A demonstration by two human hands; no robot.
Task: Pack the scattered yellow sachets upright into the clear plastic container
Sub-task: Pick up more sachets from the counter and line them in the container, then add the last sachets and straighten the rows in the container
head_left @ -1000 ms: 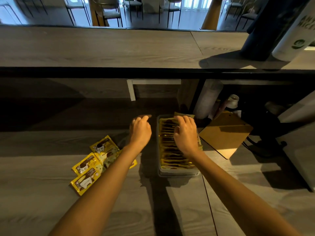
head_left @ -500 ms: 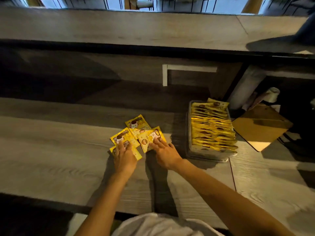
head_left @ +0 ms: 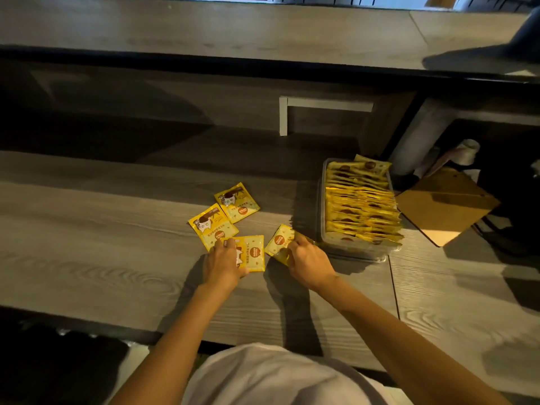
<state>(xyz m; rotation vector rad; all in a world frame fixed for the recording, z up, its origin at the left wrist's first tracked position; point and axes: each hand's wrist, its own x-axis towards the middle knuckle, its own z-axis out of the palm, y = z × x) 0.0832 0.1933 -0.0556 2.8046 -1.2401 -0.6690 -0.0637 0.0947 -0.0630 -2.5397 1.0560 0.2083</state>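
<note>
Sachets (head_left: 361, 206) of yellow foil stand on edge in a tight row that fills the clear container (head_left: 350, 249), which sits on the grey wooden table (head_left: 102, 229) at about two o'clock from the person's hands. Four more lie loose at the container's nine o'clock. The tilted sachet (head_left: 277, 239) is closest to it, just beside its near left corner, and the right hand (head_left: 308, 260) pinches that one's right edge between curled fingers and thumb. At nine o'clock from there, the near sachet (head_left: 253, 253) lies flat with the left hand (head_left: 223, 263) over its left half, fingers bent down onto it; whether the thumb is tucked under it I cannot tell. The middle sachet (head_left: 211, 226) lies at eleven o'clock from the left hand, its near corner under the fingertips, and the far sachet (head_left: 237, 202) sits at one o'clock from the middle one, the two overlapping slightly. At the container's three o'clock a brown board (head_left: 447, 206) rests on the table, apart from the container wall. A white shirt (head_left: 263, 375) fills the six o'clock edge of the view.
</note>
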